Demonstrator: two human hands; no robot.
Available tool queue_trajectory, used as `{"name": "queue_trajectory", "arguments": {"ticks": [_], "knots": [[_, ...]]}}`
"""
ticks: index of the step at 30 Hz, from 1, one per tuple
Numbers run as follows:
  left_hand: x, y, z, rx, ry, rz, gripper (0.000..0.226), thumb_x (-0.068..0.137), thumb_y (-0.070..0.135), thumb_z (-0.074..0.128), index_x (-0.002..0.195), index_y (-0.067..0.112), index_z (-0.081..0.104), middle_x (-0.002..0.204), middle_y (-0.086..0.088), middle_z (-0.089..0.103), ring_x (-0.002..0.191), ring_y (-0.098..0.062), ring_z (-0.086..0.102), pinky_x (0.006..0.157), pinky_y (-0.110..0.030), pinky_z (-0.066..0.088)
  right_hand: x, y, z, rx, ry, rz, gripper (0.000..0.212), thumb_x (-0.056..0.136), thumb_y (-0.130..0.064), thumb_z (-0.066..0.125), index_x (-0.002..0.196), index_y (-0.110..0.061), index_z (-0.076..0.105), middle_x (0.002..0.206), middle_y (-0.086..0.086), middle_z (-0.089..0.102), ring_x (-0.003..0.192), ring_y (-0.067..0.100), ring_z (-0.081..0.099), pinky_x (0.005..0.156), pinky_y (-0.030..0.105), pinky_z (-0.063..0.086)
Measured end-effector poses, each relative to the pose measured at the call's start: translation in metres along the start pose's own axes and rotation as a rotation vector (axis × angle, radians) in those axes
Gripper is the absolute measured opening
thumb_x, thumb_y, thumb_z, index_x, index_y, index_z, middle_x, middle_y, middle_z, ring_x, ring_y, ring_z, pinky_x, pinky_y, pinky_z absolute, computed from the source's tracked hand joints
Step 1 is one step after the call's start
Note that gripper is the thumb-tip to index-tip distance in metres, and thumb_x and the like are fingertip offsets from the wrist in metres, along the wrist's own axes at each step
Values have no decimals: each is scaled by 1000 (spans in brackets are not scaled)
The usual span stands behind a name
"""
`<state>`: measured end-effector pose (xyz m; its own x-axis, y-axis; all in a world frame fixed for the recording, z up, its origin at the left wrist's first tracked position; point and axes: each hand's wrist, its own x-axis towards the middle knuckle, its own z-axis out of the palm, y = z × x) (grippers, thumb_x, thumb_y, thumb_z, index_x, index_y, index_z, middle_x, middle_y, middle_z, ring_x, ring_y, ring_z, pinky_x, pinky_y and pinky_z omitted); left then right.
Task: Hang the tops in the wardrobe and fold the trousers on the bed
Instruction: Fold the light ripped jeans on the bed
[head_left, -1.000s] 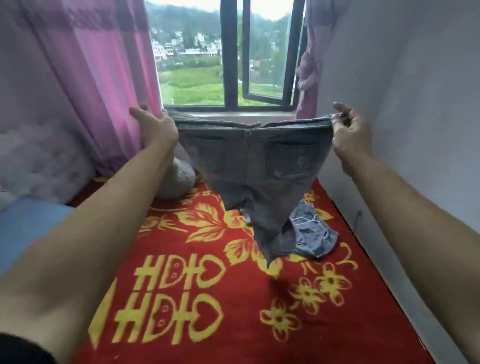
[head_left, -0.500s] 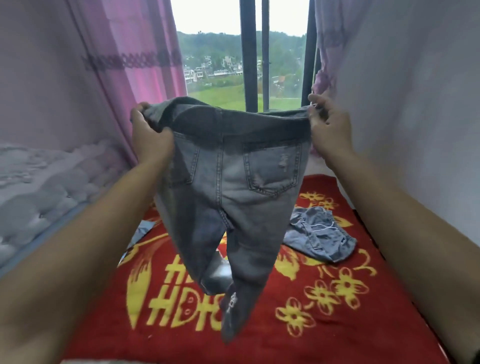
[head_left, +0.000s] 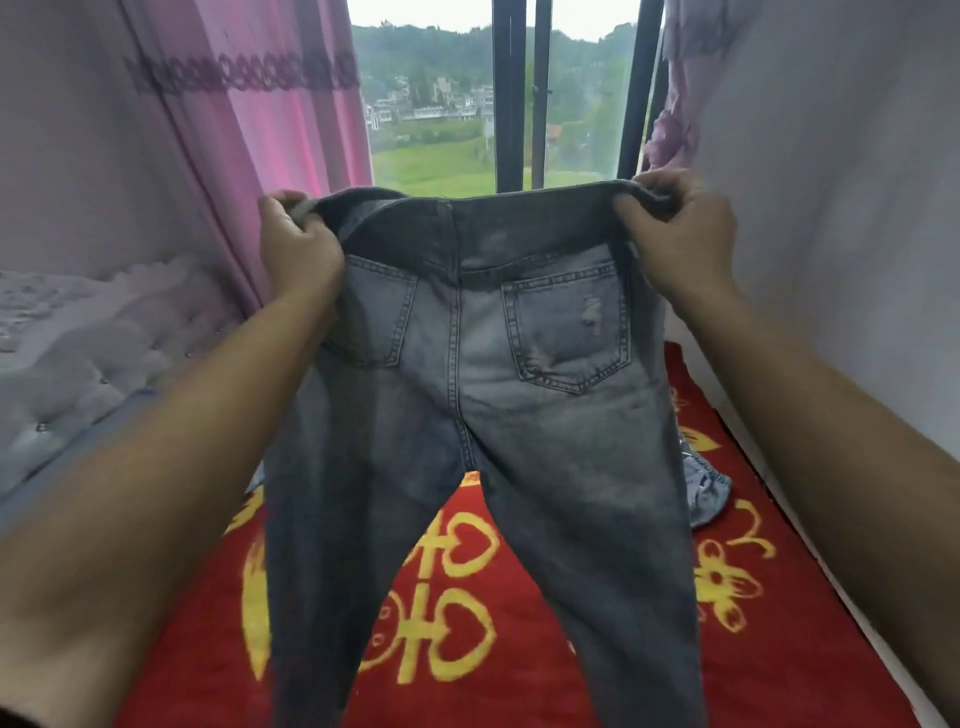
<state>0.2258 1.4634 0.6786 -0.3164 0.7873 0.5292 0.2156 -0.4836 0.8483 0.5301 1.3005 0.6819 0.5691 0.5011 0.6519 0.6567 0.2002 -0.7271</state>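
The jeans (head_left: 483, 415) are faded grey-blue denim, darker along the waistband and down the legs and paler across the seat. Their back side faces the camera, with two stitched back pockets; the right-hand pocket (head_left: 569, 332) has small frayed tears, and the left-hand one is partly hidden behind the wrist. They hang in the air above the bed with their long axis upright: waistband at the top, level and stretched flat, and both legs dropping down out of the bottom edge of the view. From the crotch the legs spread into an upturned V, and the red blanket (head_left: 457, 649) with yellow characters and flowers shows through the gap.

The left hand (head_left: 298, 249) grips the left end of the waistband with its fingers curled round the cloth, and the right hand (head_left: 680, 234) grips the right end the same way. Both arms are stretched forward.

On the blanket, just past the jeans' right edge, lies a crumpled pale denim garment (head_left: 709, 491), mostly hidden. A tufted pale headboard (head_left: 78, 353) stands at the left, a pink curtain (head_left: 270, 130) hangs behind it, and a dark-framed window (head_left: 511, 104) looks out on green fields and houses. A plain wall (head_left: 831, 208) runs along the right
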Motion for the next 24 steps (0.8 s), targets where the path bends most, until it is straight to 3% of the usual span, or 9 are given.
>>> {"name": "queue_trajectory", "arguments": {"ticks": [3, 6, 12, 16, 19, 22, 24], "knots": [[40, -51, 35, 29, -98, -202, 21, 91, 8, 43, 105, 21, 51, 100, 1, 57, 88, -15, 53, 71, -12, 45, 30, 33, 53, -155, -140, 117, 37, 87, -40, 71, 113, -13, 69, 109, 3, 71, 102, 20, 66, 94, 38, 53], [82, -79, 64, -56, -184, -376, 18, 92, 7, 42, 101, 21, 51, 104, -4, 55, 93, -19, 53, 87, -30, 52, 62, 51, 101, -205, -157, 195, 37, 90, -35, 72, 116, -10, 67, 115, 6, 71, 108, 22, 65, 98, 37, 50], [150, -52, 97, -236, -176, -220, 20, 91, 7, 39, 94, 25, 48, 100, -1, 56, 92, -17, 56, 89, -34, 53, 123, 30, 137, -88, 132, 87, 31, 90, -37, 62, 114, -17, 61, 102, -12, 64, 97, 4, 62, 93, 21, 48], [151, -56, 98, -251, -43, -173, 11, 94, 14, 43, 93, 21, 51, 90, 7, 56, 81, -9, 54, 75, -21, 49, 123, 26, 144, -50, 197, 54, 15, 91, -37, 59, 102, -27, 54, 102, -13, 60, 97, 2, 59, 93, 23, 49], [121, -95, 97, -166, -39, -241, 9, 96, 20, 41, 98, 18, 50, 86, 11, 52, 74, -3, 49, 59, -15, 38, 99, 53, 151, -105, 100, 127, 22, 90, -38, 62, 106, -23, 60, 101, -11, 62, 95, 5, 58, 85, 18, 45], [78, -159, 93, -63, -34, -440, 11, 93, 22, 46, 97, 16, 54, 96, 3, 58, 88, -17, 53, 70, -21, 35, 54, 105, 158, -207, -61, 278, 28, 86, -34, 68, 109, -19, 68, 102, -6, 68, 93, 8, 61, 85, 19, 44], [39, -209, 89, 7, -40, -630, 21, 89, 22, 50, 97, 7, 62, 99, -5, 63, 90, -25, 57, 74, -27, 39, 13, 146, 163, -189, -178, 444, 28, 80, -27, 71, 106, -18, 72, 101, -1, 72, 94, 15, 67, 90, 28, 52]]}}
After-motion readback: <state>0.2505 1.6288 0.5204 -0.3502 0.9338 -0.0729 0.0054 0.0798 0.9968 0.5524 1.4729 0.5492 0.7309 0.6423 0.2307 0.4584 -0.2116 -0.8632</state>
